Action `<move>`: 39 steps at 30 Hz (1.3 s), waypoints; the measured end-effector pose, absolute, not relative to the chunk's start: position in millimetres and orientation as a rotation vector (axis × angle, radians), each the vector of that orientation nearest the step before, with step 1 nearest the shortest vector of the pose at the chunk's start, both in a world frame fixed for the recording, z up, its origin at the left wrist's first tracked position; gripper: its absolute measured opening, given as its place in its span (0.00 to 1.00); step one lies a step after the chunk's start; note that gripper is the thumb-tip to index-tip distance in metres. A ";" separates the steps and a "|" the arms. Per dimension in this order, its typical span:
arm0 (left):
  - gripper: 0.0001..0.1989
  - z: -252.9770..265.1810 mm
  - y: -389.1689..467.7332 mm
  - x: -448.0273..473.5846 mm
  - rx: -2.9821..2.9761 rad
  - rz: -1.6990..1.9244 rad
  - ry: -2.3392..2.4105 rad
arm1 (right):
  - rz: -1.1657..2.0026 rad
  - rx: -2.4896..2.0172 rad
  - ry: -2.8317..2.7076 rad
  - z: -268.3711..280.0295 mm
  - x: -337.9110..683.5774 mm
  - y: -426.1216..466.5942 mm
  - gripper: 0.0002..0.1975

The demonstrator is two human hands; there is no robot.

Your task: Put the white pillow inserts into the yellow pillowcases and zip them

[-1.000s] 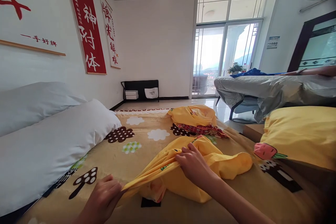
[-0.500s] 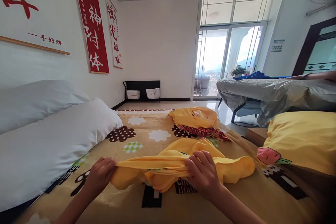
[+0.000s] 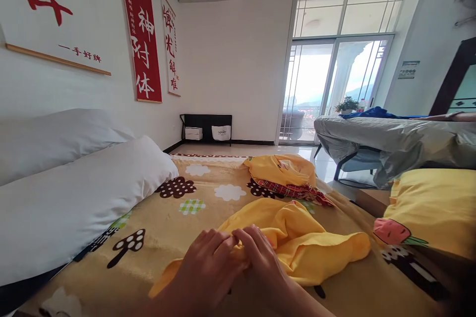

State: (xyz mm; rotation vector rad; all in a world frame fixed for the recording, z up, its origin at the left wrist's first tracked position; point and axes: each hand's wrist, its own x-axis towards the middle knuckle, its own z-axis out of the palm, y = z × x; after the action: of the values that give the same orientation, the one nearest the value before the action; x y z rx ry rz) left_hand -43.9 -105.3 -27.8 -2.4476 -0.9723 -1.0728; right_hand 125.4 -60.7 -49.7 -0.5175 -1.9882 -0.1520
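A crumpled yellow garment (image 3: 312, 247) lies on the bed in front of me; its exact kind does not show. My left hand (image 3: 210, 265) is closed on its near part, with a flap of yellow cloth sticking out on the left. Right beside it, my right hand (image 3: 260, 257) has its fingers curled onto the same cloth, and the two hands almost touch. Much of the gripped cloth is hidden behind my fingers. Farther back rests a folded yellow garment (image 3: 282, 169) with red plaid cloth (image 3: 293, 190) under it.
White pillows (image 3: 92, 203) line the left side of the patterned bed cover (image 3: 148, 218). At right is a yellow cloth item (image 3: 439, 208) with a radish print. A plastic-covered table (image 3: 401, 138) stands beyond, with a person's arm (image 3: 451, 117) resting on it.
My hands have come together from far apart, and the cloth stretched between them is now bunched. The view has shifted slightly left.
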 end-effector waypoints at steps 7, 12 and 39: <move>0.11 -38.4 -86.4 -42.7 -2.515 -1.328 -1.047 | -0.095 -0.521 -1.962 -62.2 130.1 -58.6 0.30; 0.14 -37.5 -82.8 -53.7 -2.522 -1.624 -1.358 | -0.089 -0.590 -1.946 -65.4 133.6 -54.7 0.34; 0.22 0.1 -58.6 -133.5 -1.744 -2.813 -1.883 | -0.434 -0.935 -2.098 -104.2 178.7 -13.9 0.16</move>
State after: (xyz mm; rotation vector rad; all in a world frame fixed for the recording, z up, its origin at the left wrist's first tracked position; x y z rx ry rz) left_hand -133.5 -58.6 0.1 -1.7435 -1.8830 -2.8130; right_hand 178.7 -13.9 -104.2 -0.9352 -2.0984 -0.4340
